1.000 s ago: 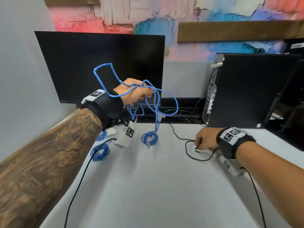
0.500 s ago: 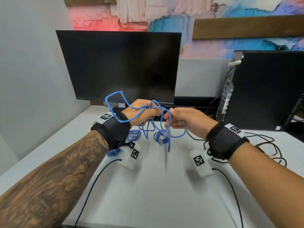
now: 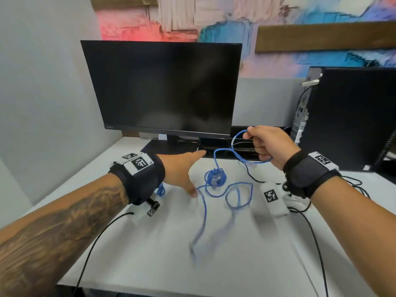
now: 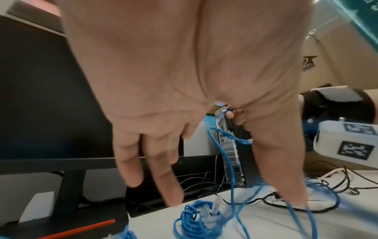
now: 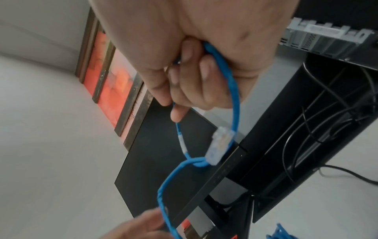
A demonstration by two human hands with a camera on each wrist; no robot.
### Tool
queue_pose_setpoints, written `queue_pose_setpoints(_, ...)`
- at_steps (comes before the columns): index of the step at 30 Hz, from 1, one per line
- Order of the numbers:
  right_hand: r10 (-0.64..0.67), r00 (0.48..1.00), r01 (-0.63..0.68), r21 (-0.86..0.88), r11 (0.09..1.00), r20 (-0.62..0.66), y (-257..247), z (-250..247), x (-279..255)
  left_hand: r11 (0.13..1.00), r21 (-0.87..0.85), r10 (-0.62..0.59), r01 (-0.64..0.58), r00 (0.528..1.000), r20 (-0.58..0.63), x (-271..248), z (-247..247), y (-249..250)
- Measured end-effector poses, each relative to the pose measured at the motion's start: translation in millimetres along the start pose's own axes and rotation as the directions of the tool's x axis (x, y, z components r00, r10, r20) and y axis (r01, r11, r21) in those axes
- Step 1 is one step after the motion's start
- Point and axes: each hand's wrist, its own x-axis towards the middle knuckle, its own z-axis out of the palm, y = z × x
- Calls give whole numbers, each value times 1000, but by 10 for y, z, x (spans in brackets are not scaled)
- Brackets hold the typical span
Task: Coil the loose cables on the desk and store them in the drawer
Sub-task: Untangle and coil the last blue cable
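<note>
The blue cable [image 3: 216,159] is hanging from my right hand [image 3: 267,146], which is curling round a first loop near its clear plug [image 5: 219,143]; the rest is trailing loose onto the bench [image 3: 150,254], beside an already coiled blue bundle [image 3: 215,177]. My left hand [image 3: 182,170] is reaching out with fingers straight, holding nothing, its thumb touching the slack. I'm judging this as the start of coiling: next I'm needing to catch that slack and feed it up into even loops. The monitor [image 3: 162,88] is standing behind; no drawer is showing.
</note>
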Motion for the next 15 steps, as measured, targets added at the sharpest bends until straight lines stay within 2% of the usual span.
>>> queue_pose_setpoints(1, -12, 1000, 12, -23, 1000, 12, -32, 0, -22, 996, 92, -16, 13, 999, 29, -10, -34, 25)
queue_pose_setpoints(3, -44, 996, 49, -60, 997, 73, -99, 12, -61, 982, 189, 5, 5, 999, -50, 11, -152, 77)
queue_pose_setpoints(4, -58, 991, 65, -61, 996, 119, -134, 24, -83, 988, 149, 49, -27, 988, -144, 45, -201, 99)
queue_pose_setpoints(5, -70, 984, 79, -52, 996, 161, -166, 48, -97, 997, 7, 71, -72, 963, -258, 90, -236, 119)
queue_pose_setpoints(6, -85, 978, 94, -40, 995, 191, -194, 76, -100, 965, -228, 48, -134, 937, -345, 131, -263, 145)
queue_pose_setpoints(7, -105, 973, 114, -34, 993, 207, -222, 111, -100, 859, -475, 7, -191, 932, -362, 180, -285, 177)
queue_pose_setpoints(8, -129, 969, 141, -39, 989, 212, -240, 149, -90, 698, -674, -2, -243, 940, -341, 211, -299, 219)
queue_pose_setpoints(9, -153, 966, 168, -52, 984, 210, -255, 185, -76, 533, -795, 17, -289, 944, -331, 247, -300, 239)
queue_pose_setpoints(11, -186, 964, 205, -89, 975, 192, -258, 245, -23, 203, -906, 59, -372, 928, -368, 309, -280, 242)
queue_pose_setpoints(12, -189, 966, 209, -105, 972, 174, -250, 261, 13, 80, -922, 45, -379, 925, -377, 338, -272, 219)
queue_pose_setpoints(13, -188, 971, 204, -107, 973, 145, -241, 270, 50, 27, -930, 23, -366, 930, -366, 368, -264, 181)
queue_pose_setpoints(15, -172, 983, 171, 11, 985, 65, -206, 265, 161, 49, -956, 14, -288, 958, -288, 421, -235, 63)
